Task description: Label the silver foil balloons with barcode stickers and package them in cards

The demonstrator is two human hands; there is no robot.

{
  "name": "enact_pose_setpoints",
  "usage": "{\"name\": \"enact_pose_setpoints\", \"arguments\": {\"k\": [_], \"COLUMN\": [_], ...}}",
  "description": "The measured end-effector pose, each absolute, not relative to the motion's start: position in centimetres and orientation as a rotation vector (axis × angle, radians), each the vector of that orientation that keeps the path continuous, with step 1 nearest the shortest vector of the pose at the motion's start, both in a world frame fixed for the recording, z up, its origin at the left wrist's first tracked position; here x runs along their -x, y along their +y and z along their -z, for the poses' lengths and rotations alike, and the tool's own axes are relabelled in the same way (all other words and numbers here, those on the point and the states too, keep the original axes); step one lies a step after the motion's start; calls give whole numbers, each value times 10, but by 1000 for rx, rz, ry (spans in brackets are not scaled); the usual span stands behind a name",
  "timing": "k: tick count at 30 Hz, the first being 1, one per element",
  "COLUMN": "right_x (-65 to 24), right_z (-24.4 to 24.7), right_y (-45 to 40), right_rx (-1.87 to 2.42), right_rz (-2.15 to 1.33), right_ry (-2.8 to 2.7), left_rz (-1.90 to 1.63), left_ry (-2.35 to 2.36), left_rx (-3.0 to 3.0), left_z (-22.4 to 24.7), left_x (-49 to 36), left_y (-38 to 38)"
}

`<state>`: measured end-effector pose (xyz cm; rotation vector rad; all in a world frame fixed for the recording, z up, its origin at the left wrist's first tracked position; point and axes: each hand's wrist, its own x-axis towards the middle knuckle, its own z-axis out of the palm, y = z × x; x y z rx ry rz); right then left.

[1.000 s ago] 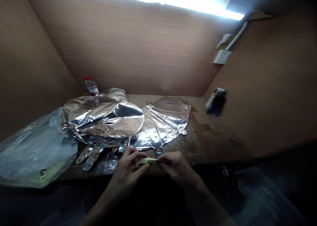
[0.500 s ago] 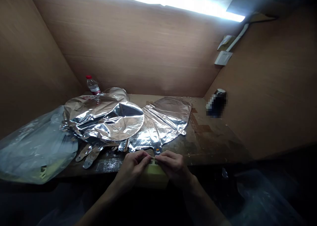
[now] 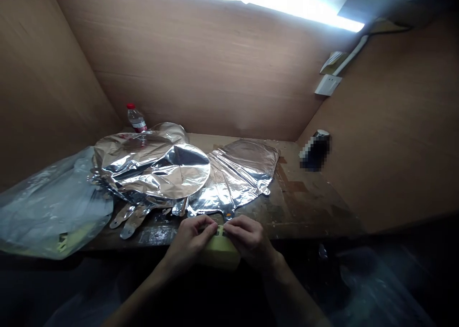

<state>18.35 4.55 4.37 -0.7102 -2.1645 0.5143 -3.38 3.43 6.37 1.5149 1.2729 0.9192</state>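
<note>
No word, brand or number is showing legibly anywhere. Behind the round foil piece (image 3: pixel 161 169), a red-and-white label (image 3: pixel 139 125) is wrapping the bottle (image 3: pixel 134 116), its print being too small to read. To the right of the round foil piece, an orange mark (image 3: pixel 228 215) is standing out on the neck of the fan-shaped foil piece (image 3: pixel 238 179), forming no readable sign. Nearer the viewer than the round foil piece, small dark shapes are showing on the yellow piece (image 3: pixel 219 253), spelling nothing readable.
</note>
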Motion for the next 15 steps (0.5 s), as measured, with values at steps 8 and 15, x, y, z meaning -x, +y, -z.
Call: {"name": "enact_pose_setpoints", "arguments": {"k": [8,15], "right_x": [-191,-188], "right_z": [-51,-66], "right_y": [75,161], "right_rx": [925,1061], "right_rz": [-758,-874], "right_ry": [-1928,-2460], "left_rz": [-874,-480], "left_ry": [1265,961], "left_rx": [-1784,-2550], "left_z": [-38,1], "left_x": [31,3], "left_y": [33,30]}}
